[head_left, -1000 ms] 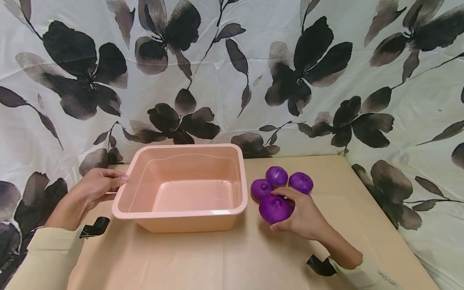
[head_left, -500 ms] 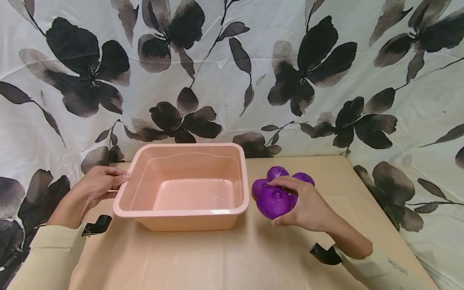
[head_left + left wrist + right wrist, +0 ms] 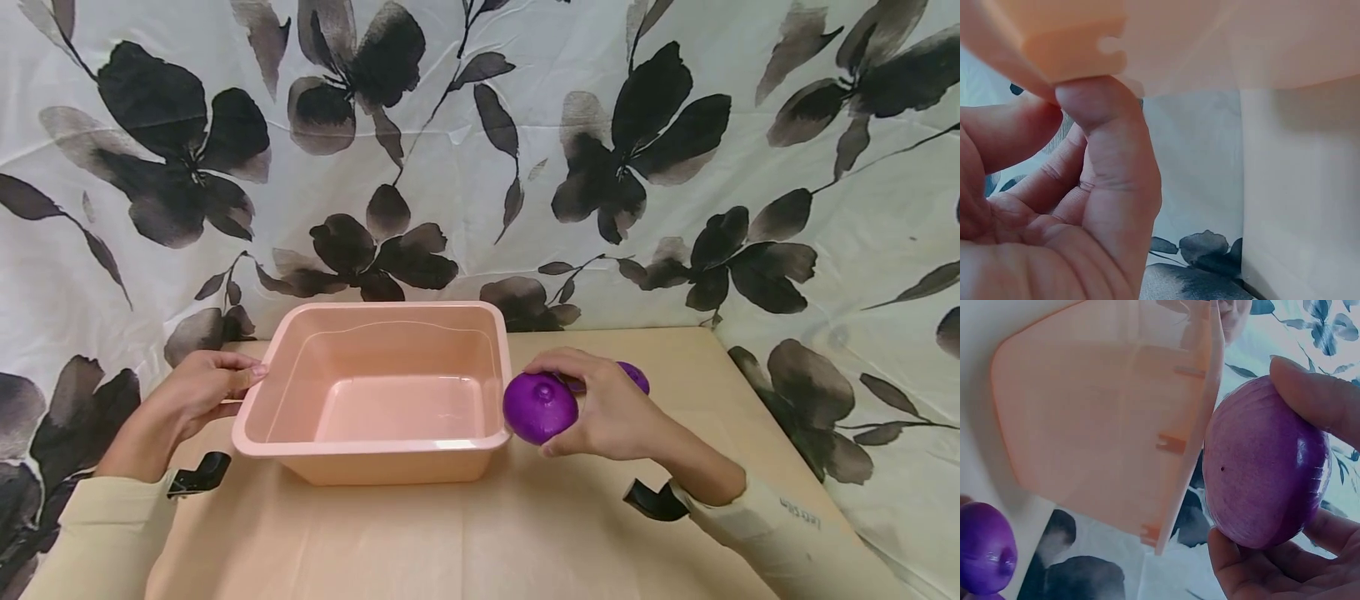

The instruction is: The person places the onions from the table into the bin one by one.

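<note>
My right hand grips a purple onion beside the right rim of a pink plastic tub. In the right wrist view, thumb and fingertips hold the onion from opposite sides, close to the tub's rim. Whether onion and rim touch, I cannot tell. Behind that hand, part of another purple onion shows; the rest of the group is hidden in the head view. My left hand pinches the tub's left rim between thumb and fingers. The left wrist view has the index fingertip under the rim.
The tub stands on a tan tabletop. White cloth with dark flowers hangs behind the table and down its right side. Low in the right wrist view, another purple onion sits on the table.
My right hand has lifted the onion off the front of the group and carried it left, up to the tub's right rim. The left hand keeps its place on the tub.
</note>
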{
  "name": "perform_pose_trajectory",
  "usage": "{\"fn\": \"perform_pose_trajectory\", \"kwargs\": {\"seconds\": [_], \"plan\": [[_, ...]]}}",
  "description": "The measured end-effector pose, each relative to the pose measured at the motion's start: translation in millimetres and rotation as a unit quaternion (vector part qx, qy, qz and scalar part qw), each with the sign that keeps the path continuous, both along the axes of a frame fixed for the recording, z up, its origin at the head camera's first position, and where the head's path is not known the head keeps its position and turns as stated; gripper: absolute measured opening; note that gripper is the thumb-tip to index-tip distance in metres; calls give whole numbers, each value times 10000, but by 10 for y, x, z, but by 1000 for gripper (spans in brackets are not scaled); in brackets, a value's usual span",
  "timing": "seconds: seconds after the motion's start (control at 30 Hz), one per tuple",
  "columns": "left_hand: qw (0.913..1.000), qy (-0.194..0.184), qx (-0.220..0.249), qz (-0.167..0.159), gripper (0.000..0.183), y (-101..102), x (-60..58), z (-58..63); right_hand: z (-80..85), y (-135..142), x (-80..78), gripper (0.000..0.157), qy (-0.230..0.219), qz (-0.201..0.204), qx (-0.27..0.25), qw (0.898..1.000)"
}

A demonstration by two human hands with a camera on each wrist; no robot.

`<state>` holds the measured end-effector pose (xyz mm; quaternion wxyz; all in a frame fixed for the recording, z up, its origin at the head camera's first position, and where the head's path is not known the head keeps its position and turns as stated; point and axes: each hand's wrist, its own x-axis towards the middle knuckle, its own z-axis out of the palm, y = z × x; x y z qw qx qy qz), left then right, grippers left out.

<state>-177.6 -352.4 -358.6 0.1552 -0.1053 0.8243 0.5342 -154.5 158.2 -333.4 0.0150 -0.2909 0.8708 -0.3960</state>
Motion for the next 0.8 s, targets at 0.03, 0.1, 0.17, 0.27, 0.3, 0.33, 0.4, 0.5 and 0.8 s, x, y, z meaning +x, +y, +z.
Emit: {"fn": "perform_pose_trajectory", "kwargs": {"seconds": [0.03, 0.1, 0.17, 0.27, 0.3, 0.33, 0.4, 0.5, 0.8], "plan": [[10000, 17, 10, -10, 24, -5, 3, 1, 19, -26, -3, 81, 4, 28, 22, 10000], [10000, 32, 32, -18, 24, -8, 9, 5, 54, -76, -6, 81, 60, 74, 70, 9999], [10000, 37, 42, -30, 24, -11, 16, 8, 82, -124, -6, 81, 119, 105, 94, 9998], [10000, 33, -44, -2, 28, -18, 26, 17, 112, -200, -9, 83, 208, 148, 134, 9996], [10000, 37, -91, 7, 30, -22, 31, 21, 119, -227, -14, 84, 244, 176, 130, 9995], [9999, 40, -133, 15, 32, -15, 28, 17, 120, -244, -24, 85, 273, 207, 119, 9993], [9998, 33, -208, 51, 35, -3, 23, 11, 117, -278, -51, 85, 338, 296, 96, 9989], [9997, 39, -238, 79, 36, 3, 21, 14, 119, -347, -115, 85, 501, 457, 76, 9977], [9993, 49, -337, 142, 40, 20, 17, 28, 204, -559, -259, 87, 584, 835, 302, 9943]]}}
